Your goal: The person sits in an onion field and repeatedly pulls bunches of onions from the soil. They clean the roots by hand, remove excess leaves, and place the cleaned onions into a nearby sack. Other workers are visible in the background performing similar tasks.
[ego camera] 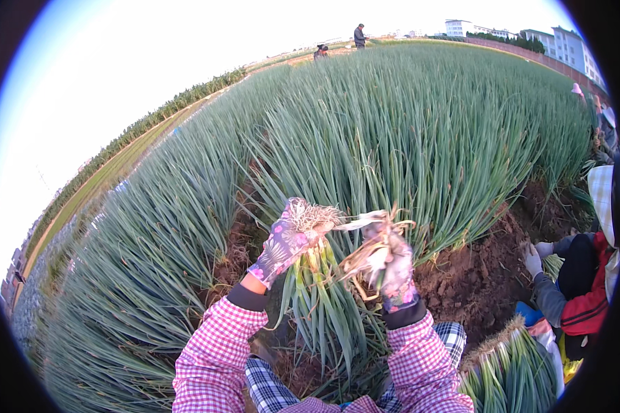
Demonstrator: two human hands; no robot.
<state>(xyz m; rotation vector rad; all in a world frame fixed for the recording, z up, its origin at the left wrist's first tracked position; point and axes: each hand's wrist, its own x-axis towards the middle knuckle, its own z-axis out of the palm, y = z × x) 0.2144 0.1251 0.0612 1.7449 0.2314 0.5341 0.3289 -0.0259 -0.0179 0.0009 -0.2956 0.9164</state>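
Observation:
My left hand (284, 242), in a flowered glove, grips a bunch of green onions (323, 289) near the root end. The pale roots (315, 216) point up and the green leaves hang down between my forearms. To the right of the bunch, my right hand (395, 268), in a matching soiled glove, is closed on dry, papery outer leaves (374, 253). Those dry leaves spread over its fingers and hide some of them. A strip of dry leaf reaches across toward the roots.
Standing green onions (392, 134) fill the ground ahead and at left. Bare brown soil (465, 284) lies at right. A pile of green onions (511, 366) lies at lower right, near a co-worker in a red vest (589, 304). Other people are farther off.

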